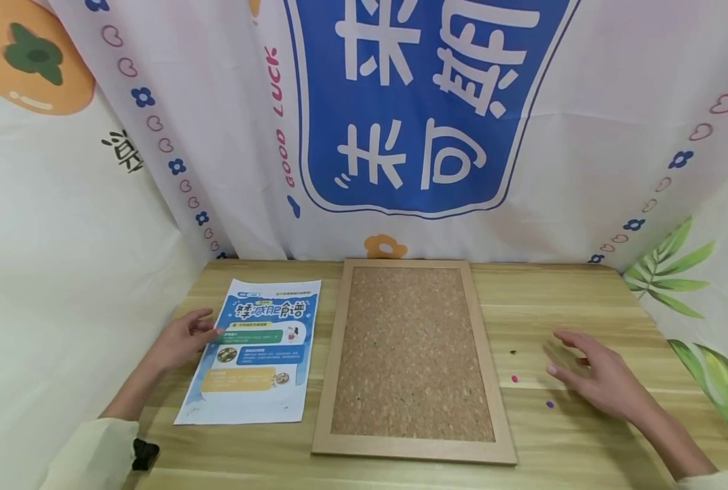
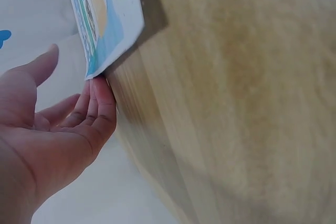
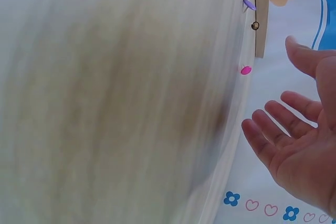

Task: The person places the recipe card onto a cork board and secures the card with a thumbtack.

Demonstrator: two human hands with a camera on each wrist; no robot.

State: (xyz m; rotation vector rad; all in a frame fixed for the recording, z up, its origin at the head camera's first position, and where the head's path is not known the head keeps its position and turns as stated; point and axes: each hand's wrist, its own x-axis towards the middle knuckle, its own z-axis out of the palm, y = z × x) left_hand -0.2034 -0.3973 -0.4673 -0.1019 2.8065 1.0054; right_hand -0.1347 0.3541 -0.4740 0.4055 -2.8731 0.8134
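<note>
Nearest, the cork board lies flat on the wooden table in its pale frame. Near its right side sits a purple pin, and just beyond that a pink pin. Farther to the board's right, the right hand hangs with thumb and fingers apart, loosely bent and holding nothing. To the board's left, the printed sheet lies close beside the frame. At the sheet's outer edge, away from the board, the left hand has its thumb raised clear and its fingers gently bent; the fingertips touch the paper without gripping it. A dark pin lies right of the board, beyond the pink one. Behind the board hangs a printed curtain.
</note>
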